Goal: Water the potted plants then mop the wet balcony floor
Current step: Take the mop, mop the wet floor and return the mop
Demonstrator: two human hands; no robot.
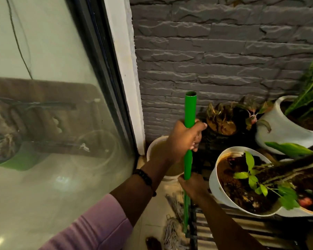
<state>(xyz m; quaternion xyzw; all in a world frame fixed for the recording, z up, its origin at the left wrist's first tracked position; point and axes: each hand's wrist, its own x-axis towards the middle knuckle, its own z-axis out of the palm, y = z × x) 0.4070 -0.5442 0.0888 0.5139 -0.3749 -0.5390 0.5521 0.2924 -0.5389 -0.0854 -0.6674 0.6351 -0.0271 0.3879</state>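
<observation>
— Mop handle first: the green tubular mop handle [189, 141] stands nearly upright in front of the grey stone-textured wall [224, 51], its hollow top end showing. Who holds it?

— Both hands. The left hand [183, 137] is curled round the upper part, with a dark beaded bracelet [145, 177] on the wrist and a pink sleeve [90, 226] below. The right hand [193, 186] grips lower down, fingers wrapped round the pole.

— And the mop's end?

— Grey string mop strands [171, 231] lie on the pale tiled floor [152, 213] at the foot of the handle. Where the pole joins them is hard to make out, hidden against a dark metal stand [215, 224]. Whether the floor is wet I cannot tell.

— What crowds it on the right?

— A white round pot of brown soil with a small bright-green seedling [238, 183] sits on that stand just beside the right hand. A larger white pot [278, 130] behind it is cut off by the frame edge, with long striped leaves rising from it. Between them, near the wall, a plant with reddish-brown leaves [224, 120] stands in shadow, its container barely visible.

— Behind the left hand?

— A white bucket holding murky liquid [157, 148], partly covered by the forearm. To the left, a dark-framed glass door [62, 105] shows blurred reflections.
</observation>
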